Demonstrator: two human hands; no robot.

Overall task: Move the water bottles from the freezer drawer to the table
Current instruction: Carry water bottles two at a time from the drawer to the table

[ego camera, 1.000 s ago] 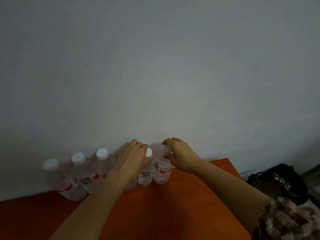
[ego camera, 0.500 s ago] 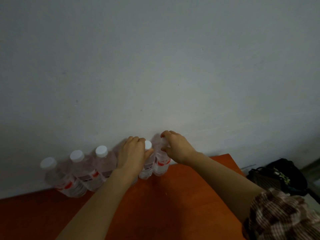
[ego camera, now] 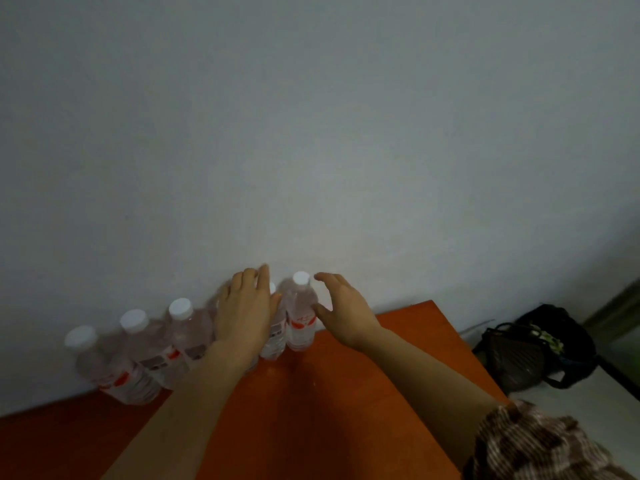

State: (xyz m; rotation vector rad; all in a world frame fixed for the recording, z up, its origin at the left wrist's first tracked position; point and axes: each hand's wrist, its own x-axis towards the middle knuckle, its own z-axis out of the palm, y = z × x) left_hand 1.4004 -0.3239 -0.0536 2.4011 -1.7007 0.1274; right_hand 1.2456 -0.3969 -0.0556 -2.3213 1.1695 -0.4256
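Several clear water bottles with white caps and red labels stand in a row against the wall on the orange table. The rightmost bottle stands free, with my right hand open just to its right, fingers spread and apart from it. My left hand is open too, fingers stretched over the bottles behind it; one of these peeks out at its right edge. Three more bottles stand in the row to the left. No freezer drawer is in view.
A pale wall rises directly behind the bottles. The table's right edge ends near a black bag on the floor at the right. A patterned sleeve covers my right upper arm.
Both hands have let go of the bottle caps and opened. My right hand has pulled away to the right, baring the rightmost bottle's cap.
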